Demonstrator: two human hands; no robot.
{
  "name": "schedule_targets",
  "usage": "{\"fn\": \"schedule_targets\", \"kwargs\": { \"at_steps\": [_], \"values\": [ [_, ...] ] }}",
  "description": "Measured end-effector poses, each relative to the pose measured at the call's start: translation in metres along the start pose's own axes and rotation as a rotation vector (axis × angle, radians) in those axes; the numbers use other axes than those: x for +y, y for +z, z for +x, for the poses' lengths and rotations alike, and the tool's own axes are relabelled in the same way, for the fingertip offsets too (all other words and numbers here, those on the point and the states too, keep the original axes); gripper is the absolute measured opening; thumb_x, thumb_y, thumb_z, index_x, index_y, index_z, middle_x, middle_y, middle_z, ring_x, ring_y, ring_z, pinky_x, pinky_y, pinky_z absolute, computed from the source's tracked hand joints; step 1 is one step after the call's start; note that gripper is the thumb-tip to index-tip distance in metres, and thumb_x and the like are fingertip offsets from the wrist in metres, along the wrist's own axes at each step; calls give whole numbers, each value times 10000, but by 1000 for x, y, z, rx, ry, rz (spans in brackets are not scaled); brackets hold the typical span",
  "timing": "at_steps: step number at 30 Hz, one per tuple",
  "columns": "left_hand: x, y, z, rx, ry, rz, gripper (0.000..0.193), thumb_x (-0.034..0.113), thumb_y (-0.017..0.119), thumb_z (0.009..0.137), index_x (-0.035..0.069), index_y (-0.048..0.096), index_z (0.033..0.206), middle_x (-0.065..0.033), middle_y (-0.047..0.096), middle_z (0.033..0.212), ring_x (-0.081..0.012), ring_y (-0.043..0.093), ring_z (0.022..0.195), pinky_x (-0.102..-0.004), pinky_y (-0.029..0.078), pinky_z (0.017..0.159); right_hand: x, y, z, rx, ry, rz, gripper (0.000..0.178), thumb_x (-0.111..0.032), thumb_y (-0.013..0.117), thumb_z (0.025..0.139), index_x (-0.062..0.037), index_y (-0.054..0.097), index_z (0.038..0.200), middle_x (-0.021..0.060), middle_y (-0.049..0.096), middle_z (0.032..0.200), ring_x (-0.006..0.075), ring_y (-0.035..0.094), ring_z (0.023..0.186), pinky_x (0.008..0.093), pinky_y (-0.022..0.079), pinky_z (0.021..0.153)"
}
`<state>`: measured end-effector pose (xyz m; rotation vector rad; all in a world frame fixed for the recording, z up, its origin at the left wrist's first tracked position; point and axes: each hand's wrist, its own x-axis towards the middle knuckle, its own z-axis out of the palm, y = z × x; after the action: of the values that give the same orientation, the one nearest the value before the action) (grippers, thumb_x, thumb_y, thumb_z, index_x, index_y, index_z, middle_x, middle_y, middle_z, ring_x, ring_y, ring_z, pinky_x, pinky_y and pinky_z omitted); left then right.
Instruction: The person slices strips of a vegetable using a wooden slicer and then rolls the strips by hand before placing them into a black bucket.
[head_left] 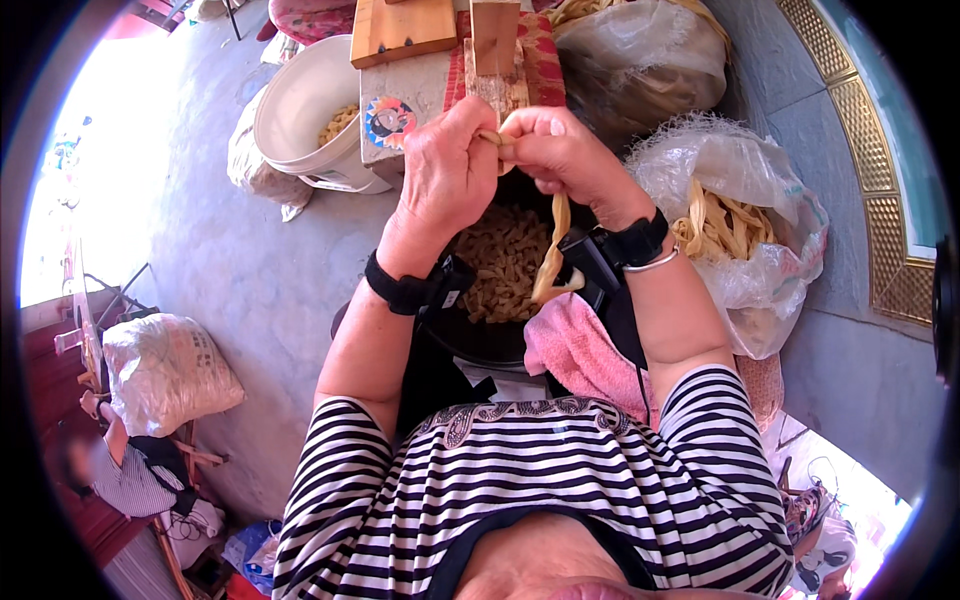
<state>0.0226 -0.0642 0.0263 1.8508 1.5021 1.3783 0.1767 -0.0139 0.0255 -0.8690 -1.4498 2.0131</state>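
Note:
In front of a wooden block [495,40] on a low bench, my left hand [448,165] and right hand [572,160] meet, with fingertips pinched. Between them is the folded or looped end of a soft, pale yellow strip [556,245], which looks like tofu skin. Its loose tail hangs down below my right hand, toward a pink towel. Under my hands stands a dark round basin [490,345] holding many small tan, knotted-looking pieces [505,255]. My fingers partly hide how the strip is looped.
Left of the bench, a white bucket [285,125] holds similar small pieces. To the right, a clear plastic bag [775,270] contains long yellow strips [725,225]. The pink towel [590,345] lies by my lap. A white sack [170,370] and another person [140,480] are at the left.

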Motion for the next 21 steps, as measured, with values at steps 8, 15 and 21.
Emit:
{"fn": "schedule_targets", "kwargs": {
  "at_steps": [8,15,21],
  "values": [
    [-1,3,4,123,-170,123,47,25,620,743,13,584,771,-98,588,611,-154,555,540,-285,455,533,7,-16,-2,-137,-111,409,111,-48,599,849,5,616,945,-19,525,634,37,422,504,204,342,424],
    [1,-9,3,-109,-234,-286,159,102,686,768,-31,597,763,-41,606,635,-83,543,534,-220,441,521,9,0,-2,51,-193,440,117,-49,566,882,-26,620,983,-45,474,643,15,359,500,173,289,423],
    [-4,-19,9,-305,-683,-1026,158,143,578,854,53,547,728,29,455,562,-43,385,460,-177,293,388,6,1,-3,19,-271,217,154,-168,588,882,-53,607,981,-65,511,680,-7,398,541,157,284,439]
  ]
}}
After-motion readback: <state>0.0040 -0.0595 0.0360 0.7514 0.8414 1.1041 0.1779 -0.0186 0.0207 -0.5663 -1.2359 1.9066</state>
